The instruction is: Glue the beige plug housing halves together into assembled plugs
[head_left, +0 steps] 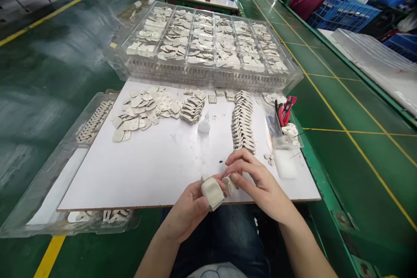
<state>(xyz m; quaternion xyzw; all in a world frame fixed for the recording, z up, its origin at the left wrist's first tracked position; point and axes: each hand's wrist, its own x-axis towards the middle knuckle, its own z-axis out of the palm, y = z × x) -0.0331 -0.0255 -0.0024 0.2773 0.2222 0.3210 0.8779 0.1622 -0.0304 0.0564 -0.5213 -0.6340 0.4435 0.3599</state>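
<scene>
My left hand (189, 208) is closed around a small stack of beige plastic parts (212, 193) at the near edge of the white board (156, 165). My right hand (257, 182) pinches a single beige piece (230, 183) right beside that stack, almost touching it. On the board lie a loose heap of flat beige pieces (143, 110), a short stack (192, 108) and a long overlapping row of pieces (243, 121).
A clear compartment tray (208, 45) full of beige parts stands behind the board. A small clear box with red-handled cutters (285, 113) sits at the right. Another clear tray (93, 121) lies left. A person in red stands far right beside blue crates (342, 11).
</scene>
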